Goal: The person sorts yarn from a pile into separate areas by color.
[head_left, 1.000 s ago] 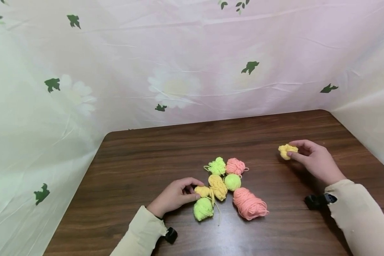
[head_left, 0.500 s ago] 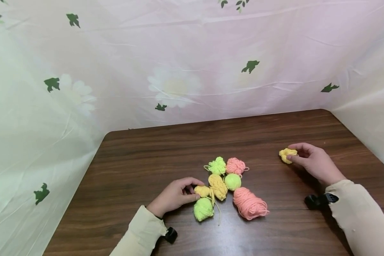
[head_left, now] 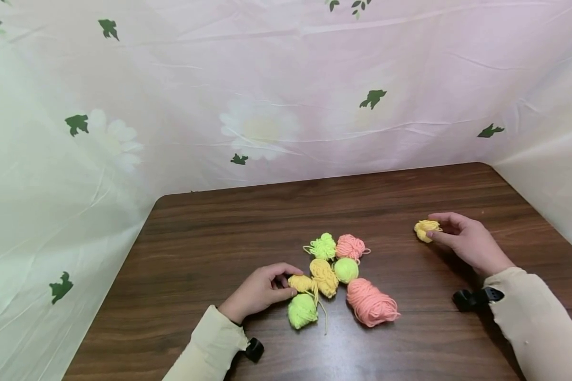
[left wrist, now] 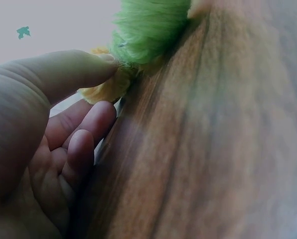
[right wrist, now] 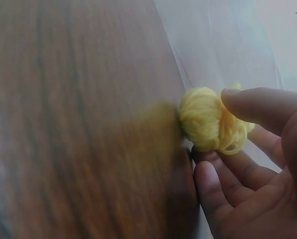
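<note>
My left hand (head_left: 259, 291) pinches a small yellow yarn ball (head_left: 301, 283) between thumb and fingers at the left of a cluster. Just below that ball lies a green yarn ball (head_left: 302, 311), large in the left wrist view. A second yellow yarn ball (head_left: 324, 278) touches the held one on its right, with a loose strand trailing down. Off to the right, my right hand (head_left: 472, 241) holds another yellow yarn ball (right wrist: 203, 119) between thumb and fingers, at or close to the table surface. The undersides of both held balls are hidden.
Also in the cluster are a lime yarn ball (head_left: 346, 270), a looped green one (head_left: 323, 247), a small pink one (head_left: 351, 247) and a larger pink skein (head_left: 372, 303). The brown wooden table (head_left: 209, 233) meets a floral cloth (head_left: 286, 79) behind.
The yellow yarn ball in my right hand has come down slightly and turned a little between the fingers. My left hand and the cluster stay in place.
</note>
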Motion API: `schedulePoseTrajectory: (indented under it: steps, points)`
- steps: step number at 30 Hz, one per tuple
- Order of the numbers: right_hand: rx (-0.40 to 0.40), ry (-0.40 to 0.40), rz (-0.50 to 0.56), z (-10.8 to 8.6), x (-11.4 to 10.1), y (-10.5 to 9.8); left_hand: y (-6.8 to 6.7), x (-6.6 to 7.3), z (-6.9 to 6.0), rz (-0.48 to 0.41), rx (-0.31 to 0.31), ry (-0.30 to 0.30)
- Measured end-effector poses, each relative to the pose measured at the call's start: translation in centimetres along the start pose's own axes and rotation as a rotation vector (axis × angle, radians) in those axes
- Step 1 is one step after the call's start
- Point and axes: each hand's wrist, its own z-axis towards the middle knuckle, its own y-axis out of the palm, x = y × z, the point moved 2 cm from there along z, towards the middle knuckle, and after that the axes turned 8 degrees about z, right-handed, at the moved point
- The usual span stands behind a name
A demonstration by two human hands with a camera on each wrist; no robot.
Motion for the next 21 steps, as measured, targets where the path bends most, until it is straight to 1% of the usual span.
schedulePoseTrajectory:
  steps: [4, 9, 13, 17, 21]
  points:
    - [0.006, 0.006, 0.002, 0.0, 0.1, 0.0, 0.0, 0.0, 0.0, 0.003, 0.014, 0.006]
    - [0.01, 0.007, 0.01, 0.0, 0.0, 0.1, 0.1, 0.0, 0.0, 0.003, 0.023, -0.004]
    - [0.031, 0.005, -0.001, -0.1, -0.2, 0.1, 0.0, 0.1, 0.0, 0.001, 0.025, -0.01]
    - [0.052, 0.004, -0.018, -0.2, -0.7, 0.1, 0.0, 0.1, -0.1, 0.0, 0.026, -0.009]
    - [0.076, -0.027, -0.039, -0.5, -1.7, 0.1, 0.0, 0.1, -0.1, -0.001, 0.027, -0.009]
